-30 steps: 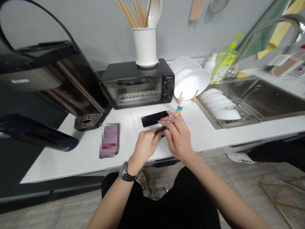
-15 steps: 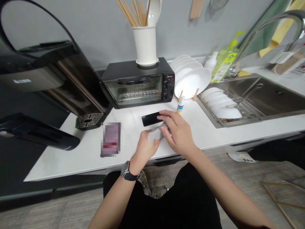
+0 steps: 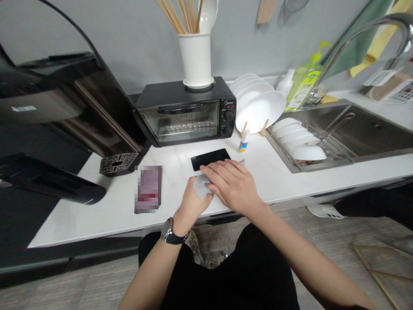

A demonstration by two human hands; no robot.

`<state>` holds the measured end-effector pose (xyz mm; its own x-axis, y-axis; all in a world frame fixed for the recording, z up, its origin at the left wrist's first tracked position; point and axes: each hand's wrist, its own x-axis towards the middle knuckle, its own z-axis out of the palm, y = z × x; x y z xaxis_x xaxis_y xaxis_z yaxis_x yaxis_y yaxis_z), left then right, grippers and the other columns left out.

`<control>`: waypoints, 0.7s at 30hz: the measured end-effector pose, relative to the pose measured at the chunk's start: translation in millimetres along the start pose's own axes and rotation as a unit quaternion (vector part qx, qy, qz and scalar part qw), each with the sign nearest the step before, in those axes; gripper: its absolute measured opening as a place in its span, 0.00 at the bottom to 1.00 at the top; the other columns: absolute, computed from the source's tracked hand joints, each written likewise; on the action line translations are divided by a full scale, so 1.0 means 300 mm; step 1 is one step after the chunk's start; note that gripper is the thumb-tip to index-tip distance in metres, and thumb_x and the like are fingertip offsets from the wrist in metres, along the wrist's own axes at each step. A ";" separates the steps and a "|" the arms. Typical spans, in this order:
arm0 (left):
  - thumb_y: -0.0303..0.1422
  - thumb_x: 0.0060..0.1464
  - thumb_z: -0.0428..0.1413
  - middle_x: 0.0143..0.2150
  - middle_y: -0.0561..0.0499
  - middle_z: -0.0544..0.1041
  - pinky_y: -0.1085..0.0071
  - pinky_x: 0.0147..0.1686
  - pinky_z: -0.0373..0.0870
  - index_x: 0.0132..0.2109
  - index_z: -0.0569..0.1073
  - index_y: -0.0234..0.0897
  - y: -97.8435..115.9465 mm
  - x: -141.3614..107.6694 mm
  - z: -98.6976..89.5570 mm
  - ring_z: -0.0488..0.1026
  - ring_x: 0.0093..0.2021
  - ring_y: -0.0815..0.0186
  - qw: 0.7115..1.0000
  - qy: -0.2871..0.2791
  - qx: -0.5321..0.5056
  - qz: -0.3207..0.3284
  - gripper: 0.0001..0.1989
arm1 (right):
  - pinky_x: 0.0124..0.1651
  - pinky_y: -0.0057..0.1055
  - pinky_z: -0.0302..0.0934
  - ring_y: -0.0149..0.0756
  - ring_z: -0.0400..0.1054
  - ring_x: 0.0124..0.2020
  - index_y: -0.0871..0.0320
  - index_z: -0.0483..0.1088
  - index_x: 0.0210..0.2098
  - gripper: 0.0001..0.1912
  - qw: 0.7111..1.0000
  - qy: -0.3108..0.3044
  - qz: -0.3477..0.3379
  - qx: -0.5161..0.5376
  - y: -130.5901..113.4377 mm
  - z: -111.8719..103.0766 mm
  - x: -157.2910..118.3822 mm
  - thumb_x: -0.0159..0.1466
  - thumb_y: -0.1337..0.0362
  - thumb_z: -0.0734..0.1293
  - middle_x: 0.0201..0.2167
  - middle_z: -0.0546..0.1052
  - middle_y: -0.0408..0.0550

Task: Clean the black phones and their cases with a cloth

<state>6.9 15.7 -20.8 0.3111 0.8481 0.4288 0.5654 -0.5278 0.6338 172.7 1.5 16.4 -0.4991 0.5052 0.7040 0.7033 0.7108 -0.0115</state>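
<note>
A thin light-grey cloth [image 3: 201, 185] is bunched between my two hands, just above the counter's front part. My left hand [image 3: 192, 199], wearing a wristwatch [image 3: 174, 232], grips its near end, the fingers mostly hidden under the cloth. Over the top comes my right hand [image 3: 232, 185], fingers together and closed on the cloth, with a grey corner poking out beyond the knuckles. Directly behind the hands lies a black smartphone [image 3: 209, 158], partly covered by the right fingers. A small white spray bottle [image 3: 244, 142] with a blue and yellow label stands behind and to the right.
At the left lies a blurred purple phone-shaped item [image 3: 149, 188], near a black drink machine [image 3: 119, 116]. A toaster oven [image 3: 187, 122] stands behind, carrying a utensil holder [image 3: 196, 60]. White plates [image 3: 263, 110], bowls [image 3: 306, 152] and the sink [image 3: 361, 129] are rightward.
My right hand has swung left and down over the cloth, its fingers now covering more of it. More of the black smartphone's right end shows. The left hand has barely moved.
</note>
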 end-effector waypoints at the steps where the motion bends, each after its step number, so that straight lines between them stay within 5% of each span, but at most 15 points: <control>1: 0.21 0.48 0.54 0.25 0.50 0.75 0.68 0.33 0.71 0.28 0.69 0.39 0.001 0.000 -0.008 0.75 0.29 0.61 1.000 0.005 0.008 -0.009 0.08 | 0.58 0.43 0.65 0.45 0.73 0.53 0.64 0.71 0.61 0.22 1.000 0.007 0.022 0.004 0.004 -0.001 -0.001 0.78 0.59 0.56 0.52 0.81 0.56; 4: 0.21 0.47 0.53 0.21 0.54 0.71 0.72 0.27 0.67 0.25 0.65 0.39 0.009 0.001 -0.028 0.70 0.22 0.66 1.000 0.001 -0.001 -0.019 0.09 | 0.62 0.44 0.64 0.44 0.73 0.53 0.63 0.74 0.55 0.20 0.996 0.038 0.070 0.029 0.010 -0.003 -0.006 0.78 0.61 0.55 0.50 0.82 0.55; 8: 0.21 0.47 0.52 0.20 0.54 0.71 0.74 0.24 0.64 0.24 0.63 0.40 0.030 0.002 -0.048 0.70 0.21 0.67 1.000 -0.010 -0.019 -0.011 0.10 | 0.61 0.43 0.65 0.44 0.74 0.52 0.63 0.74 0.56 0.20 0.999 0.011 0.016 0.032 0.019 -0.006 -0.016 0.78 0.59 0.56 0.49 0.82 0.54; 14: 0.25 0.54 0.51 0.22 0.53 0.72 0.74 0.25 0.63 0.25 0.64 0.39 0.059 -0.002 -0.071 0.70 0.21 0.67 0.999 -0.023 -0.045 0.015 0.11 | 0.66 0.47 0.64 0.46 0.72 0.59 0.62 0.73 0.58 0.21 0.995 0.056 0.038 0.075 0.041 -0.009 -0.040 0.78 0.59 0.55 0.52 0.81 0.55; 18: 0.24 0.51 0.53 0.23 0.51 0.74 0.72 0.26 0.63 0.26 0.67 0.39 0.062 -0.009 -0.071 0.71 0.23 0.65 0.999 -0.044 0.000 0.015 0.08 | 0.57 0.41 0.70 0.44 0.74 0.53 0.64 0.74 0.58 0.22 0.996 0.046 0.012 0.076 0.035 -0.009 -0.050 0.78 0.58 0.56 0.49 0.82 0.56; 21: 0.25 0.52 0.53 0.23 0.51 0.74 0.73 0.25 0.64 0.27 0.68 0.38 0.057 -0.009 -0.069 0.70 0.22 0.66 0.998 -0.045 -0.025 0.042 0.08 | 0.63 0.44 0.66 0.44 0.74 0.55 0.61 0.75 0.56 0.20 0.996 0.071 0.009 0.051 0.035 -0.007 -0.049 0.78 0.59 0.57 0.50 0.83 0.54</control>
<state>-0.2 3.4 2.1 0.4240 0.8006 0.4233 0.4967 -0.5964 0.6305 188.5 0.4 7.4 -0.4041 0.4495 0.7967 0.6530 0.7517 -0.0929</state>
